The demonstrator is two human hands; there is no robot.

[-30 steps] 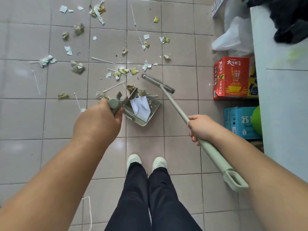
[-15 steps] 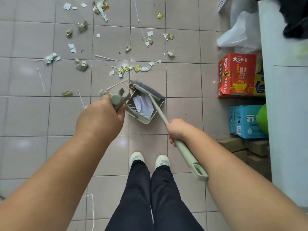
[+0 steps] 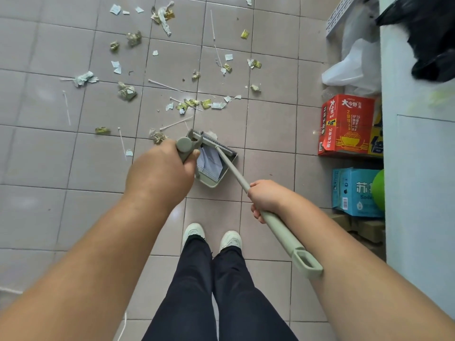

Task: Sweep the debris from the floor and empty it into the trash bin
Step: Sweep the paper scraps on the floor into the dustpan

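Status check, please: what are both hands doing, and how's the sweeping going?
Left hand grips green plastic dustpan. Right hand grips pale green broom handle, brush head at pan mouth. White paper in pan; scraps and sticks still scattered on tiles.

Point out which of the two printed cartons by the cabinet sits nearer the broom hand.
The blue carton. It sits level with the right hand gripping the broom handle, while the red noodle carton stands farther up the floor, beyond it.

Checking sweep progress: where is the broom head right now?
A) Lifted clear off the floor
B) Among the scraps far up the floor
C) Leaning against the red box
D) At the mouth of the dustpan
D: the broom head lies across the open mouth of the dustpan, over the white paper inside.
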